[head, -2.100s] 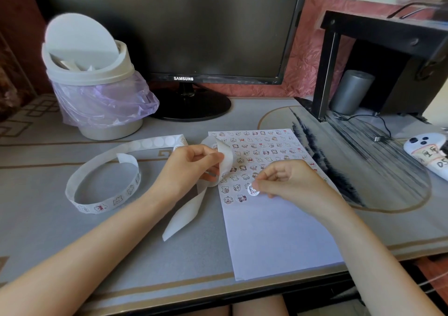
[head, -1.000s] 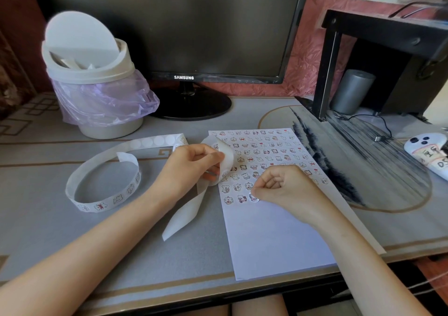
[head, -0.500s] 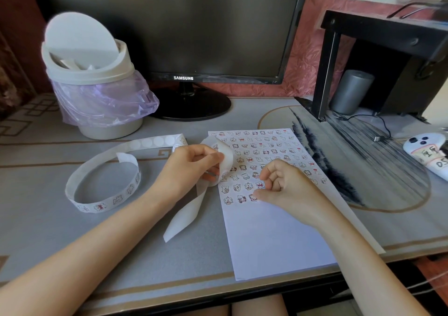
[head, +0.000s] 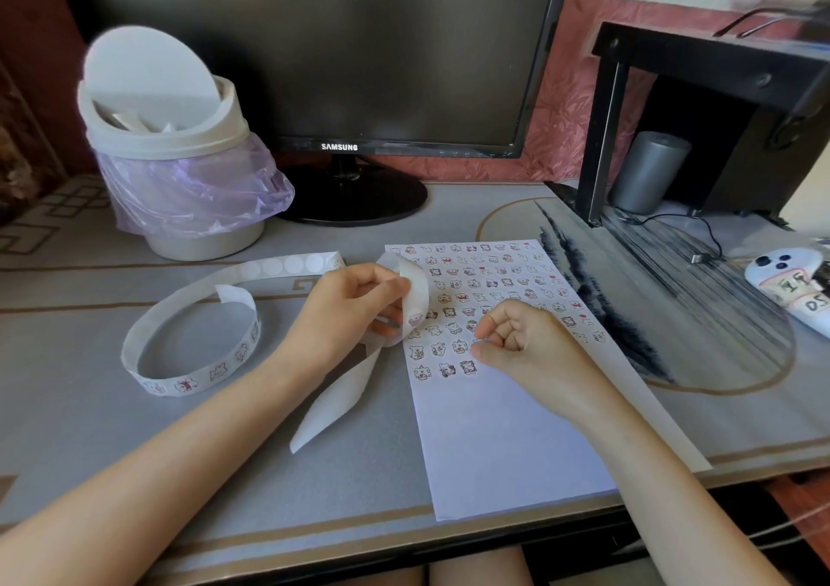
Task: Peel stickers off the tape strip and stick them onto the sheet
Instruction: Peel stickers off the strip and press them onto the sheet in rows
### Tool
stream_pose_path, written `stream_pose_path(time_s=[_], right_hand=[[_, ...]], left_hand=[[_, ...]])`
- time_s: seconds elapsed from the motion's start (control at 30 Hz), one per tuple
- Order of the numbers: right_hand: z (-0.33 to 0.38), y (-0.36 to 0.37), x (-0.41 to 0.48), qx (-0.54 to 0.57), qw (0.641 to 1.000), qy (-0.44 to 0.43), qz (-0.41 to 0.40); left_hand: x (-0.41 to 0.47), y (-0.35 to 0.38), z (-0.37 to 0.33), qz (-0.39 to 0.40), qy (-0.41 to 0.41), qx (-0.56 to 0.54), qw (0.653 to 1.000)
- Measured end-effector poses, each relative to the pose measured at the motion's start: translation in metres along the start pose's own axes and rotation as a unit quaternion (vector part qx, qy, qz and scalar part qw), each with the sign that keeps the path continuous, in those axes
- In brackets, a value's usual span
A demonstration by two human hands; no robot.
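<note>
A white sheet (head: 503, 432) lies on the desk, its upper half covered with rows of small cartoon stickers. A long white tape strip (head: 188, 329) curls in a loop at the left; its bent end is pinched in my left hand (head: 355, 311) beside the sheet's left edge. One sticker on the strip shows just below my left fingers. My right hand (head: 521, 343) hovers over the sheet with fingers curled into a loose fist and nothing visible in them. A newly placed sticker (head: 468, 366) sits at the end of the lowest row.
A white swing-lid bin (head: 170, 154) with a purple liner stands at the back left. A dark monitor (head: 323, 55) is behind the sheet. A black stand (head: 700, 104) with a grey cylinder (head: 646, 172) and a phone (head: 790, 289) occupy the right.
My right hand pressed a sticker onto the lowest row, then lifted and drew back up over the sheet with fingers curled. My left hand kept hold of the strip without moving.
</note>
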State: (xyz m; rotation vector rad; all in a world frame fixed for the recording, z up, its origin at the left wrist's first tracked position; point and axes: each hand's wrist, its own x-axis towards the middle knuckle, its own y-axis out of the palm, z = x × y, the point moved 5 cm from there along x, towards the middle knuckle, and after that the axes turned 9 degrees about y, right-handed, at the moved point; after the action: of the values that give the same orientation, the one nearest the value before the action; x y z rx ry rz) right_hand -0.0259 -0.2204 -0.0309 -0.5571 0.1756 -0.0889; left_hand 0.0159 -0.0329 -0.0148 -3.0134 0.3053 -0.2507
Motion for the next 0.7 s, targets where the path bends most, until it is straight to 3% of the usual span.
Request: stream_pose_path(time_s=[0.3, 0.7], right_hand=[[0.048, 0.012, 0.005, 0.115, 0.986, -0.122, -0.009], [0.053, 0.014, 0.012, 0.182, 0.971, -0.152, -0.039]], left_hand=[[0.002, -0.004, -0.005, -0.022, 0.057, -0.028, 0.998], [0.004, 0.0, -0.004, 0.002, 0.055, -0.056, 0.997]])
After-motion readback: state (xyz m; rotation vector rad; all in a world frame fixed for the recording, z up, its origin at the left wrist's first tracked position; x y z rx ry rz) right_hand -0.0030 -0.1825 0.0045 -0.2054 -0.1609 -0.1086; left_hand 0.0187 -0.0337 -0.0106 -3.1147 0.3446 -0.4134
